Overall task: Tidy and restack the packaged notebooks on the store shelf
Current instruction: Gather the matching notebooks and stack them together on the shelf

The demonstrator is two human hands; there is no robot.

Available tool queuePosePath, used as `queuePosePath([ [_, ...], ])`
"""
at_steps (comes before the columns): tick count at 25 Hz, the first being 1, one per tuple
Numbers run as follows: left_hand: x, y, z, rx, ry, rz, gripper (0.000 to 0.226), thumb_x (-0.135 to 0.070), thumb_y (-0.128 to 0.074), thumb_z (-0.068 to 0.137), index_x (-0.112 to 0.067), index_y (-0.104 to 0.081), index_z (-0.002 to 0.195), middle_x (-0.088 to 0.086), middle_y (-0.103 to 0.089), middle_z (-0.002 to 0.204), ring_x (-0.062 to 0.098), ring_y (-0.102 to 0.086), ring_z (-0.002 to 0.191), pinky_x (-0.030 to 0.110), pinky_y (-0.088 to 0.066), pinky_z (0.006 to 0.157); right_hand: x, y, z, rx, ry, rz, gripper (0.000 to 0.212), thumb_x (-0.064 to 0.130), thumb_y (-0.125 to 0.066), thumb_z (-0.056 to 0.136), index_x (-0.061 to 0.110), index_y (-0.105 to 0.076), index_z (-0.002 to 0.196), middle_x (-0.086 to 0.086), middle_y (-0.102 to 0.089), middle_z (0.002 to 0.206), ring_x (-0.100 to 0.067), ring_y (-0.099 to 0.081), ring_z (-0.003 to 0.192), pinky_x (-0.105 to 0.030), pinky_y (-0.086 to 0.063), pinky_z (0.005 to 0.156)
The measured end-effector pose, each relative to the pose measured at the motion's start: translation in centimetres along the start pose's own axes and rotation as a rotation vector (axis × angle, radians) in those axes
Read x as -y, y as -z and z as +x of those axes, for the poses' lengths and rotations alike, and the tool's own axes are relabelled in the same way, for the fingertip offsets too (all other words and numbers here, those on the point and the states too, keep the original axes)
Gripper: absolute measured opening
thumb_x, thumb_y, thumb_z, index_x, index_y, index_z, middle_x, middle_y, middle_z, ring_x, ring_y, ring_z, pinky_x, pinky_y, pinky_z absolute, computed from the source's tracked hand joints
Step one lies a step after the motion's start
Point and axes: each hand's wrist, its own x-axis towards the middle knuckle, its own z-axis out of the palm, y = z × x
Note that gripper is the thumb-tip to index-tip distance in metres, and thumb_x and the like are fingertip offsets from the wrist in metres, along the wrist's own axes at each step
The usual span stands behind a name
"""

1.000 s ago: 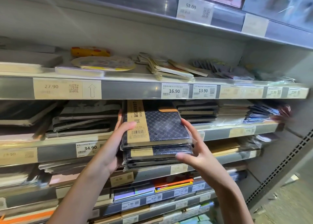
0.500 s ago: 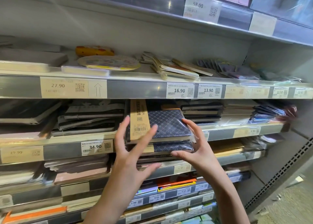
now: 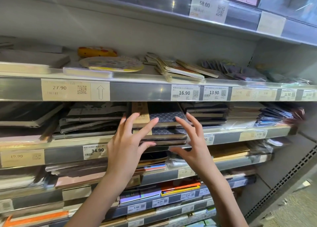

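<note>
A stack of wrapped notebooks (image 3: 167, 117) with a dark blue diamond pattern and a tan paper band lies flat on the second shelf (image 3: 226, 137), tucked under the shelf above. My left hand (image 3: 130, 141) is spread, its fingertips against the stack's front left edge. My right hand (image 3: 192, 141) is spread too, fingertips at the stack's right front corner. Neither hand grips anything. The lower notebooks of the stack are partly hidden behind my fingers.
Dark notebook piles (image 3: 89, 122) sit left of the stack and another pile (image 3: 205, 112) sits right. The upper shelf holds spiral notebooks (image 3: 178, 69) and a round item (image 3: 111, 64). Price tags (image 3: 185, 93) line the shelf rails. Lower shelves hold more stationery.
The stack has gone from held out in front of the shelf to pushed back onto it. Both hands let go of its sides and now touch its front with spread fingers.
</note>
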Motion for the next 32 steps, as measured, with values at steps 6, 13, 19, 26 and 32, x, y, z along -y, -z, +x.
queuePosePath([
  [6,0.9,-1.8,2.6,-0.019,0.045,0.118,0.061,-0.044,-0.079,0.060,-0.033,-0.061,0.117,0.015,-0.065,0.092,0.035,-0.064,0.085,0.050,-0.051,0.075,-2.0,-1.6,3.6,-0.214,0.066,-0.430,0.066,0.011,-0.078,0.073,0.027,-0.049,0.130,-0.010,-0.050,0.131,-0.024,-0.046,0.121,-0.027,-0.041,0.094],
  [13,0.8,-3.3,4.9,0.104,0.141,0.088,0.037,-0.043,-0.082,0.056,-0.018,-0.075,0.083,0.017,-0.068,0.070,0.042,-0.064,0.073,0.043,-0.051,0.060,-3.9,-2.6,6.2,-0.299,0.029,-0.570,0.073,0.011,-0.083,0.065,0.028,-0.050,0.127,-0.011,-0.061,0.121,-0.039,-0.049,0.108,-0.046,-0.043,0.081],
  [19,1.3,-4.6,5.5,0.068,0.159,0.158,0.044,-0.052,-0.074,0.063,-0.020,-0.074,0.094,0.011,-0.066,0.106,0.032,-0.058,0.108,0.041,-0.048,0.088,-4.3,-2.7,6.9,-0.269,-0.034,-0.511,0.066,0.013,-0.079,0.070,0.027,-0.053,0.130,-0.011,-0.054,0.133,-0.039,-0.036,0.121,-0.047,-0.038,0.086],
  [26,-1.3,-4.6,4.6,0.005,0.188,0.159,0.034,-0.025,-0.083,0.062,-0.007,-0.071,0.088,0.019,-0.068,0.090,0.041,-0.062,0.094,0.053,-0.044,0.087,-4.4,-2.3,5.3,-0.277,-0.061,-0.291,0.068,0.010,-0.077,0.073,0.010,-0.045,0.133,-0.014,-0.057,0.116,-0.032,-0.044,0.113,-0.046,-0.044,0.092],
  [32,-6.5,-8.1,4.0,-0.219,0.008,0.098,0.047,-0.009,-0.077,0.067,-0.011,-0.062,0.112,0.015,-0.063,0.099,0.036,-0.059,0.095,0.056,-0.042,0.090,-8.4,1.8,2.2,-0.310,0.052,-0.326,0.052,0.007,-0.069,0.081,0.007,-0.048,0.129,-0.012,-0.054,0.127,-0.027,-0.045,0.124,-0.041,-0.039,0.105],
])
